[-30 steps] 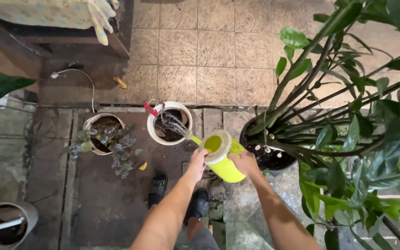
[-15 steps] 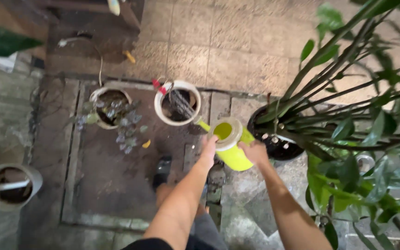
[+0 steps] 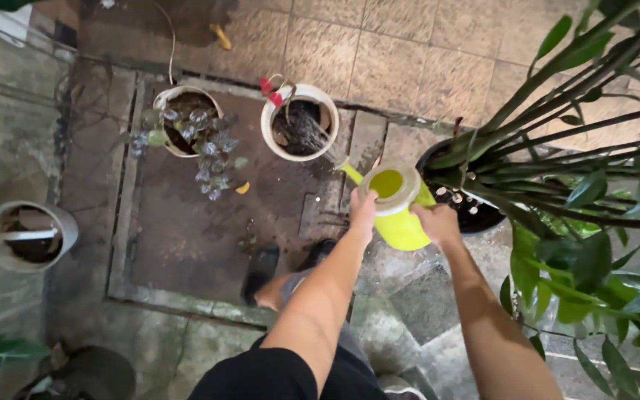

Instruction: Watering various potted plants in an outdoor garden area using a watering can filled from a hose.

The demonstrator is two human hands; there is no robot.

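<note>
Both hands, left (image 3: pixel 362 210) and right (image 3: pixel 436 224), clamp fingers on the yellow-green watering can (image 3: pixel 396 210), its spout slanting up-left toward the white pot (image 3: pixel 299 122).

The ground is a dark, wet concrete slab (image 3: pixel 187 237) bordered by tan paving tiles (image 3: pixel 409 52). On it stand two white pots (image 3: pixel 299 122), a black pot (image 3: pixel 475 218), a grey pot (image 3: pixel 31 233) and yellow fallen leaves (image 3: pixel 242 188).

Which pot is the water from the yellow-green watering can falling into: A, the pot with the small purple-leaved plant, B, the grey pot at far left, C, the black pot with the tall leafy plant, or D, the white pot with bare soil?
D: the watering can spout points at the white pot with bare soil, and the spray lands inside it.
</note>
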